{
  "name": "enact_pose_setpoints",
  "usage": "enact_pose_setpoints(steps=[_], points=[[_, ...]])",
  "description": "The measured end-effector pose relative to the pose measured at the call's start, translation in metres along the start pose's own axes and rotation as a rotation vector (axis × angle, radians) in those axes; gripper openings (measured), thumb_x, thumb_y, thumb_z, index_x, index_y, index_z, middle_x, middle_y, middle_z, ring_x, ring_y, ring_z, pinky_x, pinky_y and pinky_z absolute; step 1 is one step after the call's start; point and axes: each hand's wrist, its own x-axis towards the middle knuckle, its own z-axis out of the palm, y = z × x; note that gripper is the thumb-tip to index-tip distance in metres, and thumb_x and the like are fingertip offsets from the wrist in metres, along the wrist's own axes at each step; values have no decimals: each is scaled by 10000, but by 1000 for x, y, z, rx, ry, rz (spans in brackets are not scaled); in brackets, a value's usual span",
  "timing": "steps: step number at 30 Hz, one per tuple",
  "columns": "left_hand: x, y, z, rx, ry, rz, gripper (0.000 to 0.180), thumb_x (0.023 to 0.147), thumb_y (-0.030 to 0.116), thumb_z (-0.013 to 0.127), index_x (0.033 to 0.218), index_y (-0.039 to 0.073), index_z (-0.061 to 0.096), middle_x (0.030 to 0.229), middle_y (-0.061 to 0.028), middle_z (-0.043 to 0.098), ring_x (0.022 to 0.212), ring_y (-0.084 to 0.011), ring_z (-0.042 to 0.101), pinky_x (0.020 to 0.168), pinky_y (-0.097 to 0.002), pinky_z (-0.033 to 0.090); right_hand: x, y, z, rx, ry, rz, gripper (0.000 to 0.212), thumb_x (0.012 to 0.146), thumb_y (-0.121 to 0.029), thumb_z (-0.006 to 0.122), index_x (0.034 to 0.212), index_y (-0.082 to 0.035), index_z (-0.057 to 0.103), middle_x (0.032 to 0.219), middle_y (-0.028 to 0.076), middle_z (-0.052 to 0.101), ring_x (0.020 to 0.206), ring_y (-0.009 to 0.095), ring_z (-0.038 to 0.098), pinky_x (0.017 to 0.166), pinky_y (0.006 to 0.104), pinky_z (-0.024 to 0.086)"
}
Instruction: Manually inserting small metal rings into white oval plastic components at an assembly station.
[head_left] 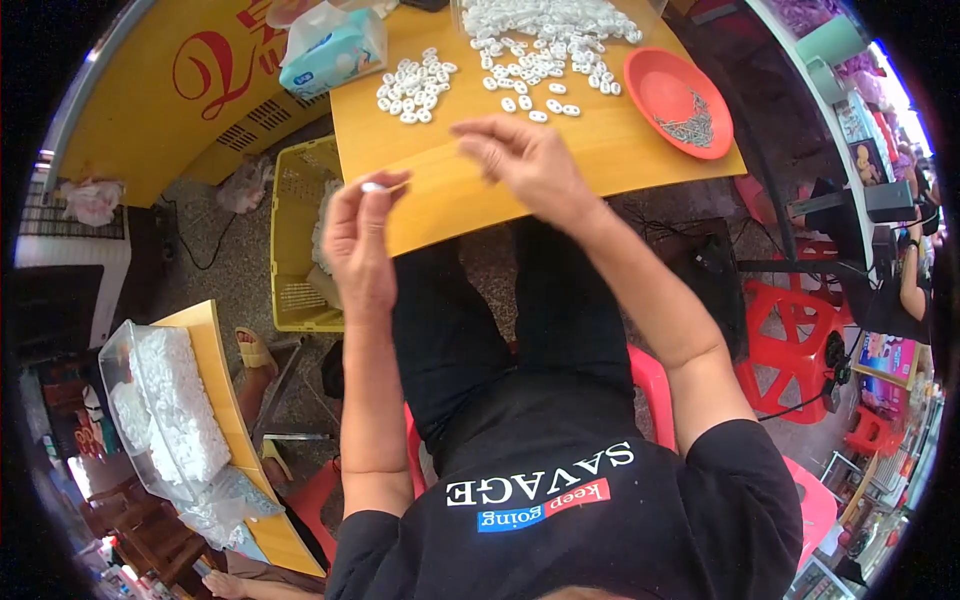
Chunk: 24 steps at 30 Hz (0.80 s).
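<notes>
My left hand (362,245) is closed, pinching a small white oval plastic piece (373,187) between thumb and fingers just off the table's near edge. Something thin reaches from the pinch toward the right, too fine to make out. Over the tabletop (440,205), my right hand (540,170) hovers with its fingers stretched to the left, apart from the left hand. Its fingertips are a little blurred, and nothing shows between them. Beyond the hands lie a small heap of white two-holed pieces (412,88) and a larger spread of them (535,65).
A red plate (655,85) holding thin metal pins (693,128) sits at the table's right. A tissue pack (335,55) lies at the far left. Below the left edge stands a yellow crate (282,240). A clear bin (175,400) of white pieces rests on another table, lower left.
</notes>
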Motion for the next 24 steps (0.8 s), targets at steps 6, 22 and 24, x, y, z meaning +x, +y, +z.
enact_pose_setpoints(steps=[6,22,24], points=[[16,-5,-71,562,285,39,383,944,187,612,1272,5,534,1247,-112,550,1171,-186,525,977,-298,444,44,36,-71,-815,279,-257,178,867,-233,660,977,-114,734,922,66,664,733,177,629,681,307,501],[32,-48,53,372,-78,80,155,907,29,593,1049,-6,643,950,-101,662,858,-165,657,722,-271,517,58,50,-36,-1143,98,-512,123,829,-184,658,905,-88,677,858,90,618,848,282,628,712,410,517],[42,-56,65,330,-69,60,154,912,33,585,1049,-16,638,944,-103,672,826,-154,659,711,-269,515,55,51,-33,-1042,131,-532,122,829,-159,655,915,-75,678,852,87,633,836,282,631,703,401,514]])
